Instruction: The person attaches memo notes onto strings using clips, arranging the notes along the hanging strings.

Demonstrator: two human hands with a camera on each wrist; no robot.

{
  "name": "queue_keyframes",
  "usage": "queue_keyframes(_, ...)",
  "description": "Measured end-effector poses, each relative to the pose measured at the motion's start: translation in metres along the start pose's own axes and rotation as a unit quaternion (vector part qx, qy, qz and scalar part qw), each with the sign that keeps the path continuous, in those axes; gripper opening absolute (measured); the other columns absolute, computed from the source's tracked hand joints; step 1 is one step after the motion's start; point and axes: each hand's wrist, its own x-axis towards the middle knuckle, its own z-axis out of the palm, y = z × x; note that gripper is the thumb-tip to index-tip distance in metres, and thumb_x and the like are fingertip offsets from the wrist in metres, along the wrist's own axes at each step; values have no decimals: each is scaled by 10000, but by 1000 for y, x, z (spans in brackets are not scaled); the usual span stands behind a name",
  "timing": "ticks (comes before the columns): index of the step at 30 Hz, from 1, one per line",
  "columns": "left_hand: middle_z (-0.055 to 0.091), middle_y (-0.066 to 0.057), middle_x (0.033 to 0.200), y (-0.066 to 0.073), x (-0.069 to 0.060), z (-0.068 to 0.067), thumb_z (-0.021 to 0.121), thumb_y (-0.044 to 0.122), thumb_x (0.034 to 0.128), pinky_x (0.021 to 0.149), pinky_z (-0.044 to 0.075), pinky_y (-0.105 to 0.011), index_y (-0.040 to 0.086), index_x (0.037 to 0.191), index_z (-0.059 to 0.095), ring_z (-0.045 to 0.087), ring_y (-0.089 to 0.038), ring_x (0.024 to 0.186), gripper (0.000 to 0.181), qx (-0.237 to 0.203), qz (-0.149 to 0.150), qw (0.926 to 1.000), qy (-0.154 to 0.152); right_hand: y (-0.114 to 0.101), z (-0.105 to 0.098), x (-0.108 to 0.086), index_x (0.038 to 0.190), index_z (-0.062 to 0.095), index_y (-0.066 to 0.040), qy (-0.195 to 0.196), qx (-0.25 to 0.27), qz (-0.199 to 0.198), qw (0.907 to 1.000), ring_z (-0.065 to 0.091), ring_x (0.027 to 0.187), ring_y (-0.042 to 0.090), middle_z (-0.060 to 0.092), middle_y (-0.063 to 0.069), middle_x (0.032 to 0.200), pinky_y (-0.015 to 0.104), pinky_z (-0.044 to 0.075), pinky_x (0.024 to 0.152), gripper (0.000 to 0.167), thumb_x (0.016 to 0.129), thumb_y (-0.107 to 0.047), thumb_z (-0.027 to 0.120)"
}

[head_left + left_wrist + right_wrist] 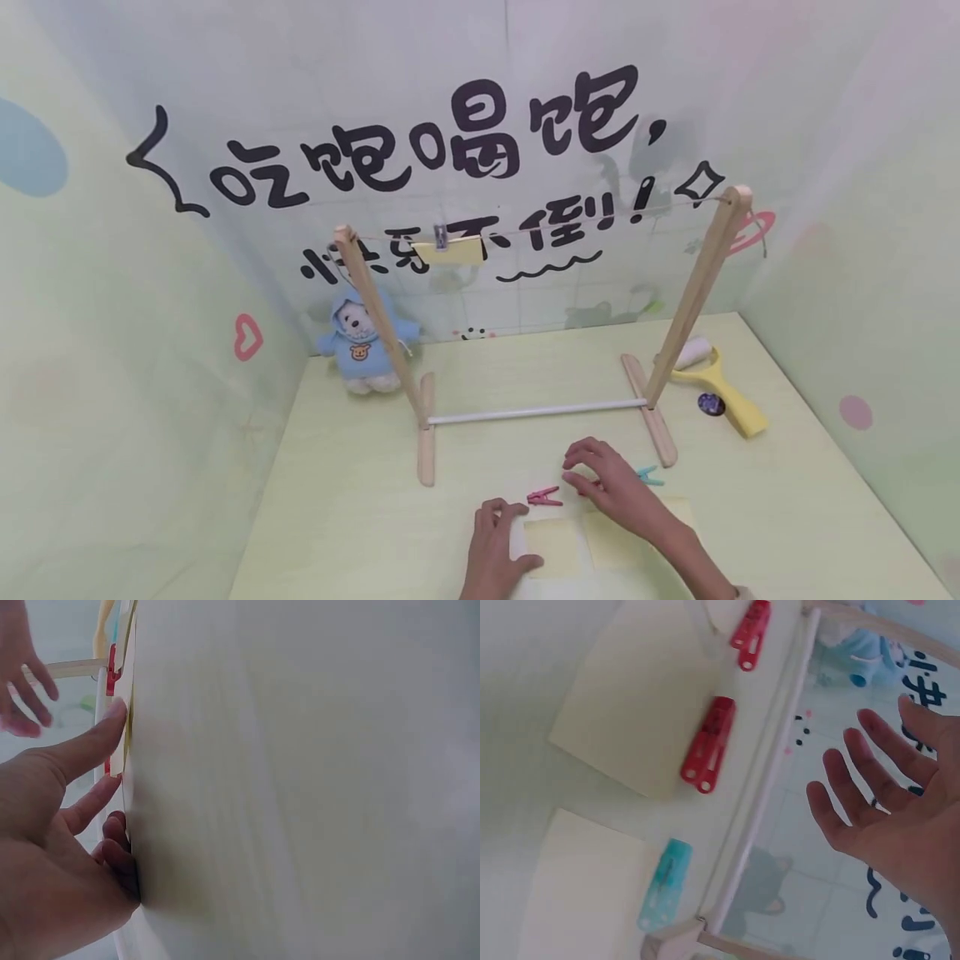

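My left hand (495, 546) rests on the table beside the leftmost square of pale yellow paper (555, 546), thumb and index finger at its edge, as the left wrist view also shows. My right hand (615, 492) is raised above the papers with its fingers spread and nothing in them. Below it lies another paper square (613, 546), with a third (678, 510) partly hidden by the forearm. Beyond the papers are a red clothespin (545, 497), a second red clothespin (709, 746) mostly covered by the hand in the head view, and a blue clothespin (649, 477).
Behind the hands stands a wooden frame (693, 300) with a white bottom rod (536, 412) and a string on top. A dark clip (441, 237) holds yellow paper (461, 252) on the string. A plush toy (363, 346) sits left; a yellow-handled roller (731, 400) and dark disc (711, 405) lie right.
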Motion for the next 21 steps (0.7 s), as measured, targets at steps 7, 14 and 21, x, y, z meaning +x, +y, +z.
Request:
queue_keyframes(7,422,-2,1283,9,4,-8,991,278,749,825,454,-289,218,1176,692,381,-101,1039,524,-236,-385,9983,-377,21,46,-20,1050,728,-112,-97,-1658,-334,9855,642,1202,410,677,87,1192,630,577,893,339,806,-161,957)
queue_keyframes(14,419,19,1293,12,7,-11,1002,256,757,843,465,-279,175,1116,689,399,-98,1031,483,-242,-635,9965,-482,16,54,-26,1023,731,-175,-192,-2077,-281,9776,620,1232,419,651,45,1202,663,525,968,419,711,-169,1010)
queue_keyframes(21,411,19,1261,9,7,-8,987,229,778,836,459,-279,129,1126,686,379,-90,1019,470,-117,-488,9980,-380,17,57,-26,1001,728,-153,-178,-2138,-150,9766,622,1233,397,654,56,1200,636,521,998,424,690,-143,1016)
